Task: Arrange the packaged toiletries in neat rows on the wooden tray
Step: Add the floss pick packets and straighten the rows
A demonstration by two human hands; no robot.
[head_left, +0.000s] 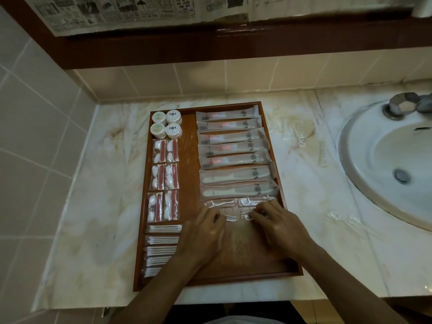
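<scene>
Clear floss-pick packets (230,210) lie near the wooden tray's (243,271) right edge, just below the row of long toothbrush sachets (233,157). The left hand (205,230) and right hand (278,224) each pinch a packet with curled fingertips. Cotton-swab packs (162,250) line the tray's left edge.

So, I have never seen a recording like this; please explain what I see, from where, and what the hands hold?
One camera on a person's head looks down at a marble counter beside a sink. No machine: two bare hands. The wooden tray carries long sachets, round jars, red-and-white packets and cotton swab packs. The left hand and right hand press on clear floss pick packets, straightening them. Nothing is lifted.
</scene>
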